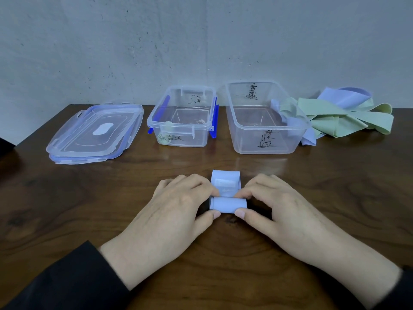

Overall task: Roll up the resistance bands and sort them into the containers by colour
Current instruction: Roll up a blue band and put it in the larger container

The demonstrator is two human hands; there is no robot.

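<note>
A light blue resistance band (228,204) lies on the wooden table in front of me, mostly rolled, with a short flat tail reaching away from me. My left hand (176,211) pinches the roll's left end between thumb and fingers. My right hand (279,211) pinches its right end the same way. Behind stand two clear containers with handwritten labels: a smaller one (154,123) with blue clips holding one rolled pale green band (164,138), and a larger one (243,146) on the right.
A pile of unrolled green and blue bands (339,115) lies at the back right, beside the larger container. Two stacked clear lids (96,135) rest at the back left. A grey wall rises behind the table.
</note>
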